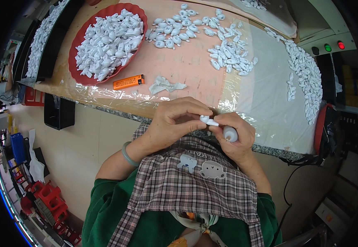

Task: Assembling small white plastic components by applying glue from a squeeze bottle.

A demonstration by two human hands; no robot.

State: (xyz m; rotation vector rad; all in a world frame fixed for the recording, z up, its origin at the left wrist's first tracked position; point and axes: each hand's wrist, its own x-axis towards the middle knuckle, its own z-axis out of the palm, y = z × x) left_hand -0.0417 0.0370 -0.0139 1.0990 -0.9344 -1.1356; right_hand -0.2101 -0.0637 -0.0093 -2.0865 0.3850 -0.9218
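My left hand (174, 121) pinches a small white plastic piece (205, 119) between thumb and index finger, just past the table's near edge. It has a rounded end and a narrower, pointed end. My right hand (238, 133) meets it from the other side, thumb and index finger at the pointed end. In the curled fingers of that hand sits a whitish, translucent cylinder (230, 134), like a small bottle, with a brownish spot on its end. How far the fingers cover the small piece is hard to tell.
A red scalloped bowl (72, 66) heaped with white pieces stands at the far left. Near it lie an orange lighter (128, 82) and a crumpled tissue (165, 85). Loose white pieces (232, 55) spread across the middle; more (306, 78) line the right side, below a machine with lit buttons (328, 47).
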